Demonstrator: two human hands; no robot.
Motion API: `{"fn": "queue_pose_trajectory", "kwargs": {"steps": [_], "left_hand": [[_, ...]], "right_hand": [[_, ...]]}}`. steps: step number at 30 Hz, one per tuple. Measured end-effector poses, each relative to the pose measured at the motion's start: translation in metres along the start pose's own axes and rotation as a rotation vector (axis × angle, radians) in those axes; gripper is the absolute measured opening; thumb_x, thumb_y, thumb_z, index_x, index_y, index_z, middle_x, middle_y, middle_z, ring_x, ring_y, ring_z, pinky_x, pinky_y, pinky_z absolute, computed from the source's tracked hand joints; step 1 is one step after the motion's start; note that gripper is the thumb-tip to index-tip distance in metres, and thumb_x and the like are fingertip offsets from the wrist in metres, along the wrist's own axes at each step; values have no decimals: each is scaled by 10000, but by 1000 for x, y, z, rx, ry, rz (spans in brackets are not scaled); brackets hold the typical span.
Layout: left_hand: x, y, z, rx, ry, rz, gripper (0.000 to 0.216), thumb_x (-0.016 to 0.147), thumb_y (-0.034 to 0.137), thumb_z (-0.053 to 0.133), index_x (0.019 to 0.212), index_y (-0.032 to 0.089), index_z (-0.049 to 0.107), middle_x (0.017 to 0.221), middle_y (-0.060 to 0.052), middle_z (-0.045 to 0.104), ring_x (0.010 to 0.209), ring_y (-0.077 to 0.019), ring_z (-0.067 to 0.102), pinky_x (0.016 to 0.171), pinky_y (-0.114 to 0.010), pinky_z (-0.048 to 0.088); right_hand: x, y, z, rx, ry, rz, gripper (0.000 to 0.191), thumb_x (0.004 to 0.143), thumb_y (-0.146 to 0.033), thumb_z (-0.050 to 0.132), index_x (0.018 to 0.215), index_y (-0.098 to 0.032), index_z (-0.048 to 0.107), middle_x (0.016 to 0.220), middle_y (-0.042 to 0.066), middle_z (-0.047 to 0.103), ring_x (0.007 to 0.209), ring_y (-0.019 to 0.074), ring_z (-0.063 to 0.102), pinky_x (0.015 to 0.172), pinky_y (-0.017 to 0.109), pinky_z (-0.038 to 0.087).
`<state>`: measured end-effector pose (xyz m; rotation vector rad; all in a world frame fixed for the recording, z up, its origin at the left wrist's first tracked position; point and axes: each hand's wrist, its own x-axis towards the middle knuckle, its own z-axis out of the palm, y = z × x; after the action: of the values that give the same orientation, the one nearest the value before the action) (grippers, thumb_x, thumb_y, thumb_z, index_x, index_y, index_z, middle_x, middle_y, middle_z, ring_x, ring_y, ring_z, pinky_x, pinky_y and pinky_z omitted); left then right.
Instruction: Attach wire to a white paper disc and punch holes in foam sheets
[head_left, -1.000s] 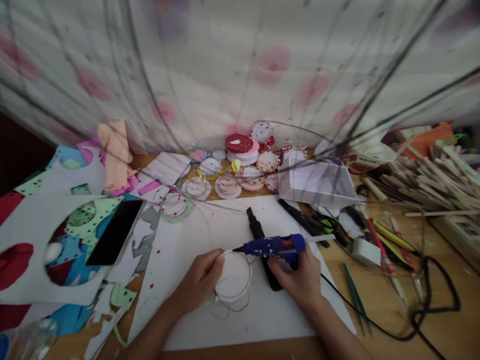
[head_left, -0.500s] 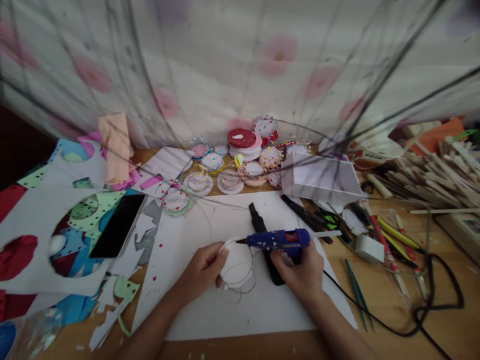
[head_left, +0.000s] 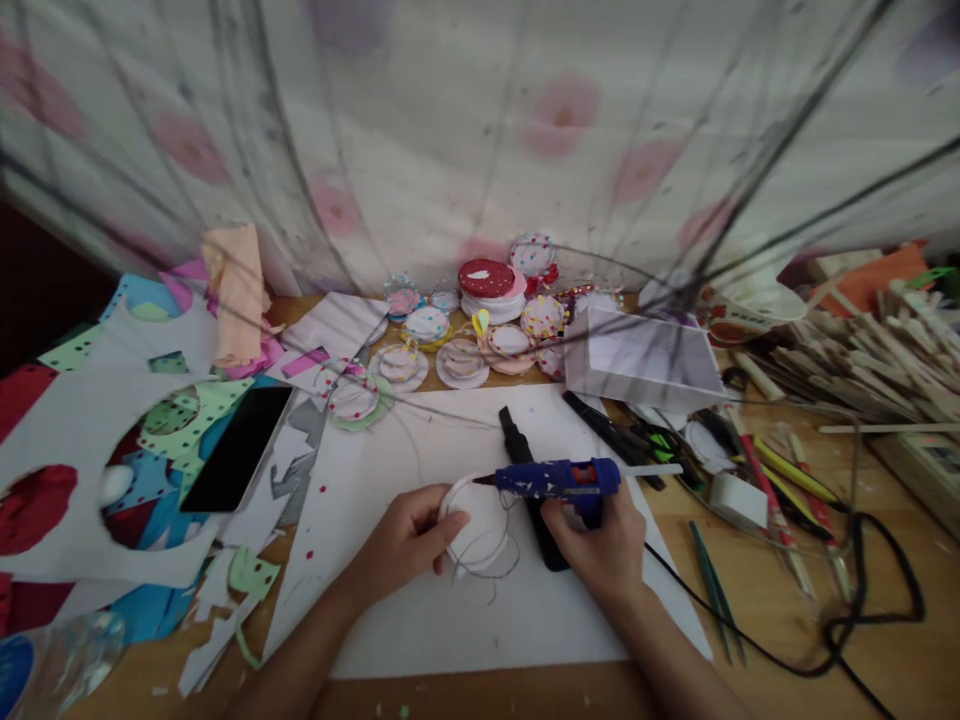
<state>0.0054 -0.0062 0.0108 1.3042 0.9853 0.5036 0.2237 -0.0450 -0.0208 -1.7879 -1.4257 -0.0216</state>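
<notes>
My left hand [head_left: 420, 535] pinches the left edge of a round white disc [head_left: 480, 520], thumb on top. Thin wire or thread [head_left: 491, 565] loops over the disc's lower part. In my right hand [head_left: 604, 540] is a blue glue gun [head_left: 559, 480], a white glue stick [head_left: 652, 469] poking out of its back end. The gun's dark nozzle points left and meets or hovers just over the disc's upper rim; contact is too small to tell. Beneath lies a large white sheet [head_left: 397, 625], and a black tool [head_left: 517, 440] partly hidden by the gun.
Decorated paper discs [head_left: 461, 362] line the back, beside an open white box [head_left: 645, 365]. At left are a phone [head_left: 236, 450] and coloured paper scraps [head_left: 150, 400]. To the right lie green tweezers [head_left: 716, 590], pliers [head_left: 802, 475], a black cord [head_left: 862, 590] and wooden sticks [head_left: 862, 350].
The disc has turned a little and shifted slightly right in my left hand, whose thumb now lies further over it. The glue gun has barely moved.
</notes>
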Motion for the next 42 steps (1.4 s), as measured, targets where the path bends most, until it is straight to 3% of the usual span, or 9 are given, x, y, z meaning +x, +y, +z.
{"fn": "queue_pose_trajectory", "kwargs": {"steps": [10, 33, 42], "left_hand": [[-1, -5, -2, -13, 14, -53, 341, 879, 436, 471, 678, 160, 481, 477, 72, 415, 391, -51, 412, 366, -149, 251], [-4, -5, 0, -34, 38, -47, 339, 858, 423, 496, 650, 156, 491, 493, 67, 392, 401, -56, 370, 365, -158, 268], [-3, -4, -1, -10, 31, -34, 365, 848, 445, 504, 622, 162, 464, 496, 65, 384, 403, -59, 374, 367, -159, 272]], "right_hand": [[2, -2, 0, 1, 14, -36, 201, 680, -300, 595, 860, -229, 538, 627, -46, 608, 444, 140, 552, 457, 250, 454], [0, 2, -3, -106, -36, -172, 196, 711, -351, 553, 855, -227, 506, 593, -35, 611, 459, 177, 592, 443, 264, 446], [1, 1, -3, -97, -41, -209, 167, 726, -335, 540, 852, -233, 500, 668, -12, 656, 533, 191, 634, 469, 268, 461]]}}
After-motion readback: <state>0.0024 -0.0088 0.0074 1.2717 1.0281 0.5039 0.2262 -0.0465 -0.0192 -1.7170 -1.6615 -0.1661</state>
